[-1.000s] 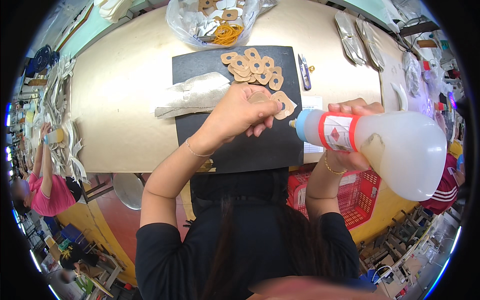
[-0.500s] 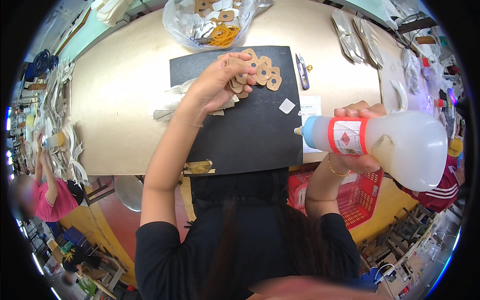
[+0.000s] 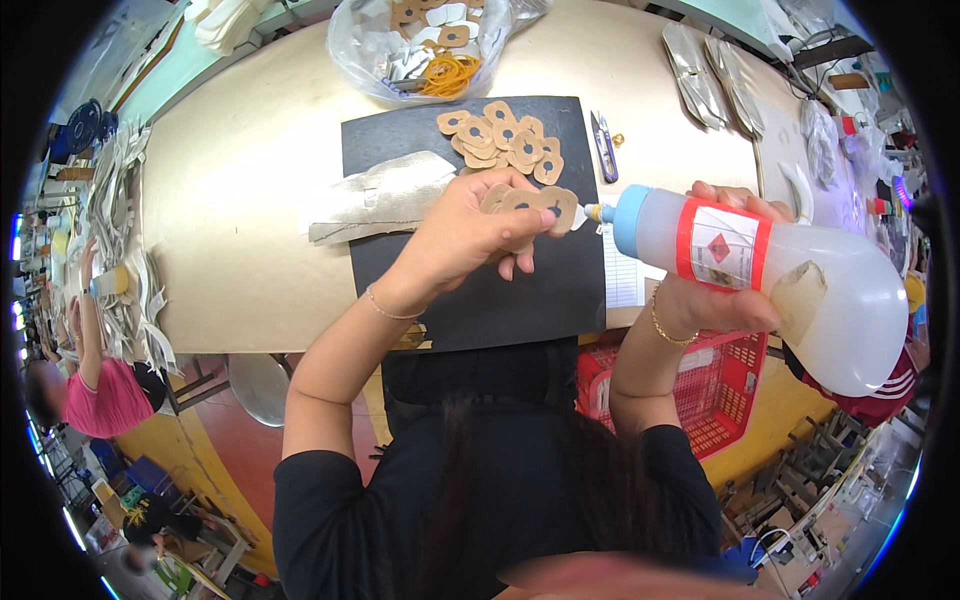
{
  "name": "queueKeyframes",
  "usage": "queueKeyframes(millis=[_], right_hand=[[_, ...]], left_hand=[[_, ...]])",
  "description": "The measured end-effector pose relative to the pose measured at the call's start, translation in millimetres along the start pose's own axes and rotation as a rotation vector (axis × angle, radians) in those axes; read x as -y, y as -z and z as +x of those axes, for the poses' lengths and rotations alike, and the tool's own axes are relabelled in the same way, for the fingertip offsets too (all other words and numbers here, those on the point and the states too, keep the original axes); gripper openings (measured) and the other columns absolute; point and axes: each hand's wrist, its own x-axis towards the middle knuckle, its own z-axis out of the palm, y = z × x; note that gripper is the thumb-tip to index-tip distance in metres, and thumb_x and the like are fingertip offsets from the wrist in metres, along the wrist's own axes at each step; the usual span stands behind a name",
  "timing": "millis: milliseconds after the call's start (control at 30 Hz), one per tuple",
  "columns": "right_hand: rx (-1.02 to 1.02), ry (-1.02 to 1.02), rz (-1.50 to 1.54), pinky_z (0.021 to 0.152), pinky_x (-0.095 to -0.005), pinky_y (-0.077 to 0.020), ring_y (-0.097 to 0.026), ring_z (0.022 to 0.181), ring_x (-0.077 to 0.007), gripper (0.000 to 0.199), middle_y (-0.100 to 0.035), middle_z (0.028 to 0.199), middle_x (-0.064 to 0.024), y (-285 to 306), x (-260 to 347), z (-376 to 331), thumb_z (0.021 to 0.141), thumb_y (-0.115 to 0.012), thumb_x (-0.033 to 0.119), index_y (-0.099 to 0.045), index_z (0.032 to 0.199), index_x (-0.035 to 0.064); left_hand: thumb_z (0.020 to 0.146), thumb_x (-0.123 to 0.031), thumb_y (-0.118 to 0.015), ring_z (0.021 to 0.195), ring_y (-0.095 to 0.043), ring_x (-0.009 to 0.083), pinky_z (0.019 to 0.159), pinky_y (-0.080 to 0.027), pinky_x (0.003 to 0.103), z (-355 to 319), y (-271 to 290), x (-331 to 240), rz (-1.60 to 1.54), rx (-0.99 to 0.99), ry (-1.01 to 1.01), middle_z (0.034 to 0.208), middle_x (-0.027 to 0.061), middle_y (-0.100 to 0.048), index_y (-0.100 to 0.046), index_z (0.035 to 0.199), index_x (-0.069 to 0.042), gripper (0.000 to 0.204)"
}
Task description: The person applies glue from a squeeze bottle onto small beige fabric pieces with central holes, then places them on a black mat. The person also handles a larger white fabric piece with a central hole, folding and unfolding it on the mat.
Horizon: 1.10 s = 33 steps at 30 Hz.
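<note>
Closed around a few tan rounded patches with dark central holes is my left hand, above the black mat. My right hand grips a translucent squeeze bottle with a blue cap and a red-bordered label, lying on its side in the air. Its nozzle points left, close to the edge of the held patches; whether they touch I cannot tell. Beyond my left hand, a loose pile of similar patches rests on the mat. Silvery fabric strips lie beside my left wrist. A small white piece shows partly beneath the nozzle.
A clear plastic bag of patches, white pieces and yellow rubber bands stands at the far edge. Thread snips lie right of the mat, near a paper sheet. Below the table is a red basket. Co-workers are at both sides.
My left hand has come nearer and right from the pile, now holding several patches. The bottle has shifted slightly right and tilted a little, its nozzle now beside those patches.
</note>
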Motion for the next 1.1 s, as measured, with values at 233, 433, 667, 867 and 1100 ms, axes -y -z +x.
queueKeyframes(millis=[233, 433, 667, 867, 1100], right_hand=[[0.016, 0.027, -0.175, 0.088, -0.0451, -0.0514, -0.062, 0.096, -0.0287, 0.088, -0.059, 0.1, -0.0164, -6.1, -4.9, -2.3, 0.059, -0.078, 0.059, -0.047, 0.111, -0.0046], [0.032, -0.017, -0.403, 0.085, -0.0441, -0.0528, -0.063, 0.094, -0.0287, 0.088, -0.059, 0.099, -0.0151, -9.8, -2.2, -3.2, 0.06, -0.076, 0.061, -0.048, 0.11, -0.0053], [-0.099, -0.016, -0.382, 0.087, -0.0443, -0.0518, -0.062, 0.096, -0.0304, 0.085, -0.059, 0.1, -0.0169, -10.6, -1.9, -4.5, 0.061, -0.075, 0.061, -0.048, 0.109, -0.0042], [0.023, -0.012, -0.078, 0.085, -0.0425, -0.0527, -0.063, 0.092, -0.0286, 0.082, -0.059, 0.099, -0.016, -0.8, 0.8, -8.7, 0.062, -0.074, 0.061, -0.05, 0.107, -0.0041], [0.066, -0.084, -0.437, 0.079, -0.0366, -0.0541, -0.063, 0.089, -0.0267, 0.083, -0.057, 0.095, -0.011, -7.7, 8.8, -18.7, 0.06, -0.073, 0.064, -0.052, 0.105, -0.0021]], left_hand=[[0.081, -0.011, -0.067, 0.052, -0.06, 0.0115, 0.041, -0.041, 0.021, -4.9, -13.6, -4.1, 0.062, -0.057, -0.005, 0.067, 0.0099, -0.063, -0.056, 0.103, 0.004, 0.029], [0.082, -0.011, -0.066, 0.053, -0.06, 0.0113, 0.042, -0.041, 0.021, -6.7, -16.3, -6.0, 0.111, -0.049, 0.011, 0.069, 0.0112, -0.064, -0.056, 0.107, 0.005, 0.032], [0.083, -0.016, -0.067, 0.052, -0.059, 0.0117, 0.043, -0.042, 0.021, -4.2, -13.4, -1.0, 0.005, -0.055, 0.004, 0.076, 0.0132, -0.065, -0.057, 0.1, 0.003, 0.027], [0.083, -0.018, -0.068, 0.051, -0.057, 0.0105, 0.043, -0.041, 0.021, 3.5, -8.3, 2.7, 0.06, -0.11, -0.023, 0.067, 0.0053, -0.06, -0.058, 0.094, 0.001, 0.024], [0.079, -0.016, -0.07, 0.051, -0.056, 0.0085, 0.043, -0.039, 0.02, 1.5, -11.2, -0.4, 0.115, -0.179, -0.056, 0.062, 0.0017, -0.056, -0.058, 0.089, 0.001, 0.023]])
